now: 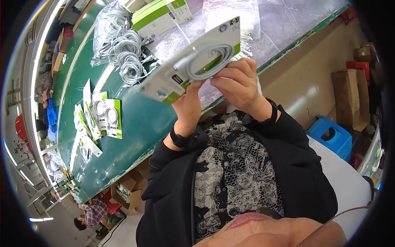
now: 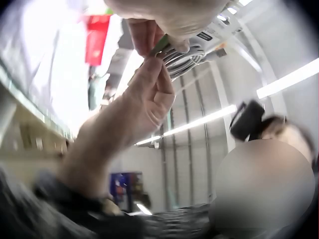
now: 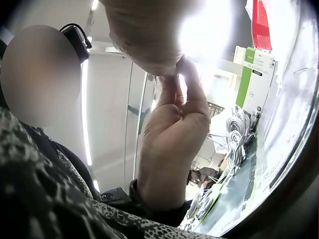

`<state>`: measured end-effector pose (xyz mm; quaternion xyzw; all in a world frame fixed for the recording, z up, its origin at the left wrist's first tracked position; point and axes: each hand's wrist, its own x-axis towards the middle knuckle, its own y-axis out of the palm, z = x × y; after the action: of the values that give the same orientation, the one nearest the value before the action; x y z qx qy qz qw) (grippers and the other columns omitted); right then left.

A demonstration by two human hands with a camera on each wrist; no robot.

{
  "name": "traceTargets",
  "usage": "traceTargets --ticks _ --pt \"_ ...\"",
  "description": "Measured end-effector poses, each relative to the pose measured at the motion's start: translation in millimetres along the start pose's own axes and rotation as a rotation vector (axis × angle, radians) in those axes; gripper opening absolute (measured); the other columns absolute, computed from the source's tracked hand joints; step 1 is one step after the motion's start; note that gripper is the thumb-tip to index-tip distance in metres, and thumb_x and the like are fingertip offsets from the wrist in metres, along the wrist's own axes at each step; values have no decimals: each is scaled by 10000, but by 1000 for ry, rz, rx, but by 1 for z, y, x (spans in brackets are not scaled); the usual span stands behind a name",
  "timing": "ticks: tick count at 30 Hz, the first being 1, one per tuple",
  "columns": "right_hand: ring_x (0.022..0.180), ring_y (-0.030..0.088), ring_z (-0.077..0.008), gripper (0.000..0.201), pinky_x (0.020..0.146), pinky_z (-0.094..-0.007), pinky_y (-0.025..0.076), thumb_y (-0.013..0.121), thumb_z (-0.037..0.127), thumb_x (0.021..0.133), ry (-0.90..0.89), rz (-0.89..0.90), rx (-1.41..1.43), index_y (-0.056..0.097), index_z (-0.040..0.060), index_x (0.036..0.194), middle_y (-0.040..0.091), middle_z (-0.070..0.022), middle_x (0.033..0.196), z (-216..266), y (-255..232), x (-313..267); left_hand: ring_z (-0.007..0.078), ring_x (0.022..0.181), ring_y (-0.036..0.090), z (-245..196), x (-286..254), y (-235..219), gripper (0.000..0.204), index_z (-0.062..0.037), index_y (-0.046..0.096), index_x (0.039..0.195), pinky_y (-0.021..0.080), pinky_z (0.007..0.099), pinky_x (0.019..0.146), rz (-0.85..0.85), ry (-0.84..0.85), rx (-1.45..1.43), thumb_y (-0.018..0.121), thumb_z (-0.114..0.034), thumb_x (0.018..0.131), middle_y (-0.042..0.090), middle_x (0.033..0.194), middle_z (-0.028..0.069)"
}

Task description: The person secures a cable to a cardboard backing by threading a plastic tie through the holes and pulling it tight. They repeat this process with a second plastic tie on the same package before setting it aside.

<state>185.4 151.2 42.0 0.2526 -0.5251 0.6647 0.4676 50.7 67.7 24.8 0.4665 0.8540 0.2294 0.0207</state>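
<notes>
A white and green packaging card (image 1: 164, 84) is held up tilted in the head view, with a coiled grey cable (image 1: 228, 53) on its face. My left hand (image 1: 188, 108) grips the card's lower edge near its green corner. My right hand (image 1: 240, 84) pinches the card's edge beside the coil; some of its fingertips are hidden. In the left wrist view, the right hand (image 2: 142, 97) pinches a green edge close to the cable coil (image 2: 185, 60). The right wrist view shows the left hand (image 3: 174, 132) from the palm side, its fingertips partly covered by the right hand (image 3: 144, 35).
Bundled grey cables (image 1: 127, 55) lie on the green table (image 1: 144, 119) beside white-green boxes (image 1: 160, 20). Several packaged cables (image 1: 111, 117) lie to the left. A clear bag with white pieces (image 1: 230, 16) lies beyond the card. A blue stool (image 1: 329, 138) stands at the right.
</notes>
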Motion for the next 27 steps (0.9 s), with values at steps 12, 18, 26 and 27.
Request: traceTargets --ticks 12,18,26,27 --pt "852 573 -165 205 831 -316 349 679 71 630 78 -60 27 665 107 832 660 12 914 -2 1 1 347 989 641 -35 25 0 348 25 612 1048 542 366 822 446 722 504 745 -32 732 604 1066 197" --pt "921 594 -210 223 859 -348 362 666 74 677 351 67 287 674 73 900 672 -41 986 -2 6 -19 364 1014 630 -45 22 6 356 23 624 1035 535 378 855 460 744 497 747 -9 703 601 1069 200" --pt "980 615 -291 271 893 -415 421 637 101 751 779 173 635 651 37 1014 663 -104 1047 4 4 -30 370 1050 612 -49 21 7 352 29 622 1038 520 408 900 514 759 482 712 45 698 596 1090 207" --pt "988 618 -301 278 897 -424 429 633 104 761 833 185 680 649 32 1029 662 -112 1055 5 4 -30 371 1047 613 -50 22 7 351 30 623 1037 521 411 897 523 764 489 711 50 697 595 1092 209"
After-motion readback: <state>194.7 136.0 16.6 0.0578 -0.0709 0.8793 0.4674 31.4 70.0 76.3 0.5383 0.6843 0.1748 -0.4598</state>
